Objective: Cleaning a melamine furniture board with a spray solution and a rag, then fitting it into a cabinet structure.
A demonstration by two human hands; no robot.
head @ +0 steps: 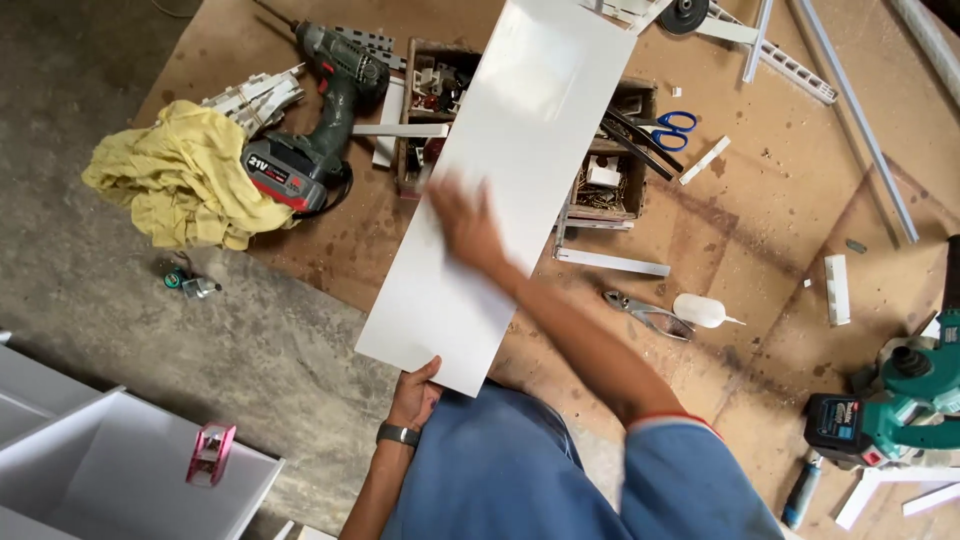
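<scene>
Bare brown worktop [760, 230] is left open at three o'clock; nine o'clock is blocked by a dark cordless drill [320, 120] and crumpled yellow cloth [185, 180].

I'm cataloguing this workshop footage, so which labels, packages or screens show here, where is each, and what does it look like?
Battery label: on the dark cordless drill beside the yellow cloth, upper left; red patch with white marks.
Second battery label: on the teal power tool at right edge; dark panel with small red and white marks.
Wrist device: dark band on the left hand holding the white panel; screen not visible.
No packages or signs.
</scene>
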